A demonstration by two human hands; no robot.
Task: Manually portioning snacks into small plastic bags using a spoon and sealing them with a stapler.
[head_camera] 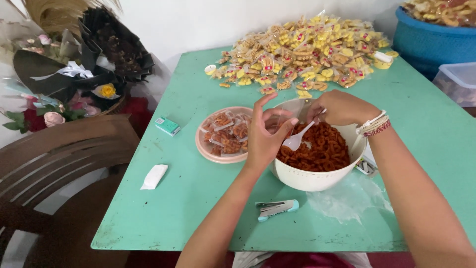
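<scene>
My left hand [264, 134] holds a small clear plastic bag [293, 110] open over a cream bowl [310, 177] filled with reddish-brown curled snacks [320, 151]. My right hand [341, 106] grips a white plastic spoon [296, 141], its tip near the bag's mouth above the snacks. Left of the bowl, a pink plate [210, 151] carries several small filled snack bags [226, 130].
A big heap of yellow-labelled snack packets [305, 52] lies at the far side of the green table [188, 198]. A teal stapler [276, 208], a small green box [167, 126], a white packet [154, 176], clear plastic [349, 198], a blue tub [431, 42] and wooden chair [64, 149] surround.
</scene>
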